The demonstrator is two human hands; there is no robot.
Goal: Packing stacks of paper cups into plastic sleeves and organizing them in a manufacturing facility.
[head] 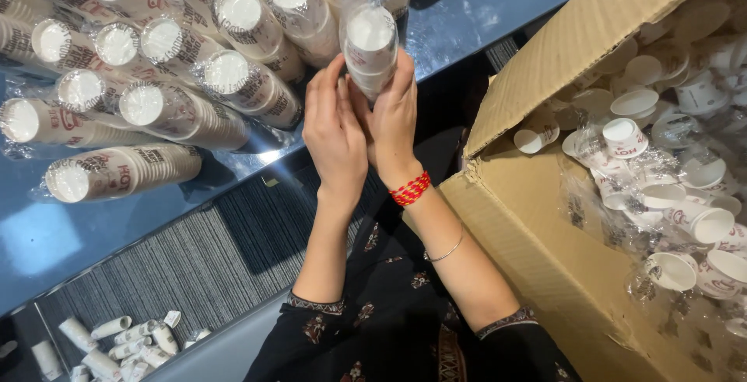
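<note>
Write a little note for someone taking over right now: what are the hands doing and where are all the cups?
Left hand and right hand: both wrapped around one plastic-sleeved stack of paper cups, held over the edge of the blue table.
Done: many wrapped stacks already lie in rows on the table.
Left: loose cups and plastic wrap remain in the open cardboard box on the right.
More cup stacks lie on the floor, lower left.

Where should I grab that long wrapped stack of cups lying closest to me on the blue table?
Probably around its middle, coming down from above. The nearest wrapped stack of cups lies on its side on the blue table, a long round tube with free space in front. One end alone would likely let it sag in the loose plastic.
</note>
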